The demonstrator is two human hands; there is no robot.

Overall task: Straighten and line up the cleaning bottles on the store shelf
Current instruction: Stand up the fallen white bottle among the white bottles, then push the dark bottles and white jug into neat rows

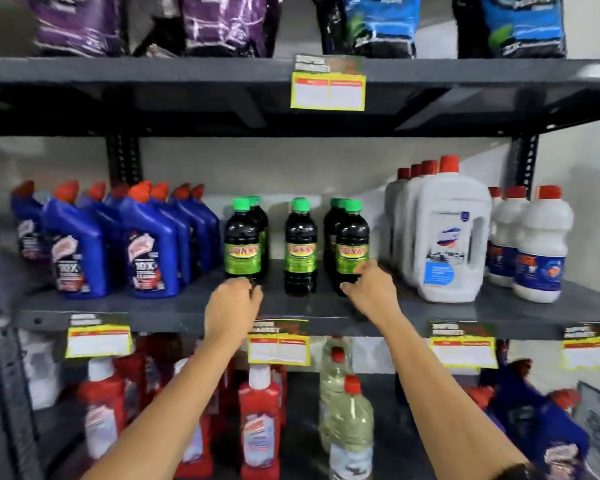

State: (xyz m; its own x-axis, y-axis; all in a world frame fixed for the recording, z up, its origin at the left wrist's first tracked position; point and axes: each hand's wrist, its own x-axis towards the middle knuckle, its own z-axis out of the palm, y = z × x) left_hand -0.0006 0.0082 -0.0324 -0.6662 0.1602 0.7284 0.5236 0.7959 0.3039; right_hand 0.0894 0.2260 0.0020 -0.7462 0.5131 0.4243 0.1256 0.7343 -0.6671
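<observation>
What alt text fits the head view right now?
Both hands, left hand and right hand, grip the bases of dark green-capped bottles on the grey metal middle shelf, between blue angled-neck bottles and white red-capped jugs.

A single head-worn wide-angle camera faces the store rack straight on from close range, level with the middle shelf [187,306]. It looks slightly downward: the shelf above cuts across the top, the lower shelf fills the bottom, and both forearms reach in from the lower edge. Edges are blurred.
</observation>
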